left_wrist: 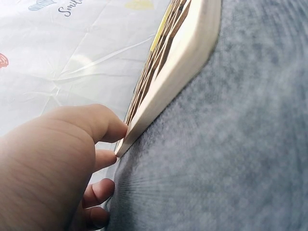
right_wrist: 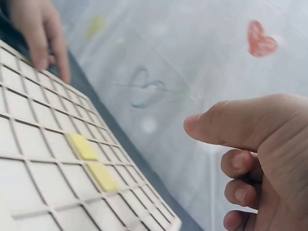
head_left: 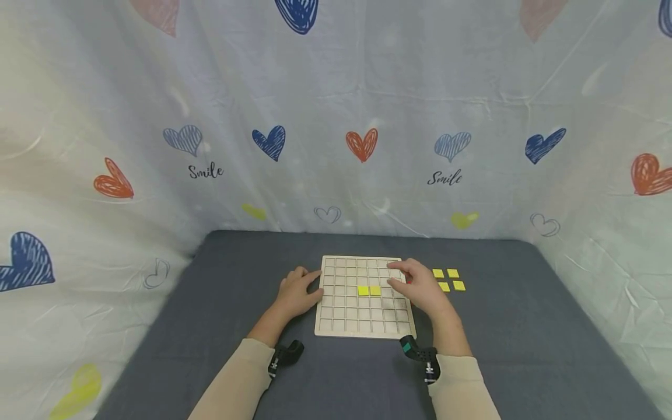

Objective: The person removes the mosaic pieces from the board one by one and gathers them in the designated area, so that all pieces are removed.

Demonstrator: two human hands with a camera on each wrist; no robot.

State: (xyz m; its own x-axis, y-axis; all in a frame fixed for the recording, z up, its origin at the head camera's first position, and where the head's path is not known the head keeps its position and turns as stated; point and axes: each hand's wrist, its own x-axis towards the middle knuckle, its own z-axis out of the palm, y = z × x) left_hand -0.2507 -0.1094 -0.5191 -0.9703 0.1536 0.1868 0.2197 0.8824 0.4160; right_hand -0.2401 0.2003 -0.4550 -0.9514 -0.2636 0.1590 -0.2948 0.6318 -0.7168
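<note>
A pale wooden grid board (head_left: pixel 343 315) lies on the table with two yellow square tiles (head_left: pixel 363 290) side by side in neighbouring cells near its middle. My left hand (head_left: pixel 296 293) is at the board's left edge; in the left wrist view its thumb and a finger touch the wooden rim (left_wrist: pixel 159 89). Over the board's right side hovers my right hand (head_left: pixel 422 287), thumb and forefinger apart with nothing between them. In the right wrist view its other fingers (right_wrist: pixel 238 192) are loosely curled. A small red patch shows beside the right hand, mostly hidden by it.
Several loose yellow tiles (head_left: pixel 459 286) lie on the dark grey table (head_left: pixel 499 326) just right of the right hand. A white curtain (head_left: pixel 315 87) printed with hearts hangs behind the table and along both sides. Each wrist wears a black camera mount (head_left: pixel 420 352).
</note>
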